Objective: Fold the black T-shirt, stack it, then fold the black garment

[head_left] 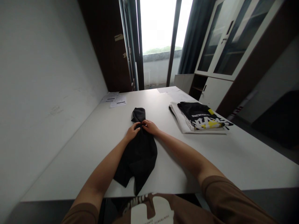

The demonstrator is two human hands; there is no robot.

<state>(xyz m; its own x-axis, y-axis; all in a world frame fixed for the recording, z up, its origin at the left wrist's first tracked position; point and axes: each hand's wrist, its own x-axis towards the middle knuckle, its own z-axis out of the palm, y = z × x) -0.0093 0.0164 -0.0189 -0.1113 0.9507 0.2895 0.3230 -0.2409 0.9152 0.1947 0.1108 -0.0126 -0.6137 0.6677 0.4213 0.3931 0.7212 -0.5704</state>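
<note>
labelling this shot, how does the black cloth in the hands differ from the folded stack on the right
The black cloth is gathered to a narrow waist, where the left hand and right hand pinch it; the folded stack lies flat, untouched.
The black cloth looks plain on the side showing; the folded stack has white and yellow print on top.
The black cloth is all dark; the folded stack shows black and white layers.
Both lie on the white table.
</note>
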